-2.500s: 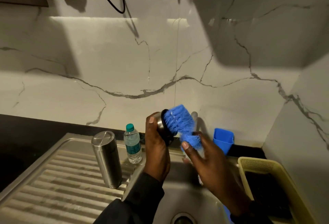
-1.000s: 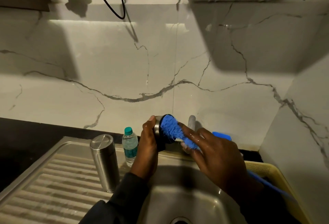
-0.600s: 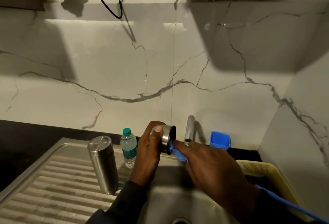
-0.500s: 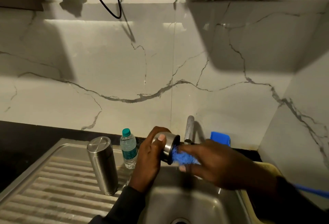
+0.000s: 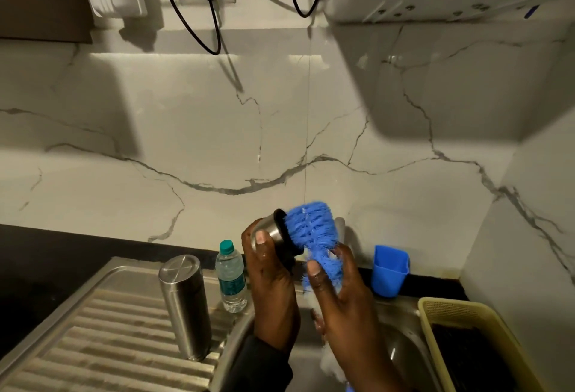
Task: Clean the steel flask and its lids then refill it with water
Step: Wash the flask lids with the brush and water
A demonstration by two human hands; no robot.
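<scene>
Left hand: my left hand (image 5: pixel 270 279) was curled round the steel lid (image 5: pixel 273 233), thumb laid flat on its rounded side, fingers wrapped behind it.
Right hand: my right hand (image 5: pixel 339 295) gripped the blue brush (image 5: pixel 314 236) just below its head, thumb up against the bristles, fingers closed round the stem.
Lid direction: its black-rimmed open mouth faced right and a little up, into the bristles, which touched the rim.
Brush axis: ran upright with a slight lean, head on top, above the sink (image 5: pixel 401 329).
Flask: the steel flask (image 5: pixel 186 304) stood upright on the ribbed drainboard (image 5: pixel 102 345), left of my hands, apart from them.
Textures: lid and flask were brushed, cylindrical steel; the bristles were soft, bushy and blue; white foam clung under my right hand.
Nearby: a small plastic water bottle (image 5: pixel 231 276) with a green cap stood just beside the flask; a blue cup (image 5: pixel 389 270) and a yellow basket (image 5: pixel 451 314) sat to the right.
</scene>
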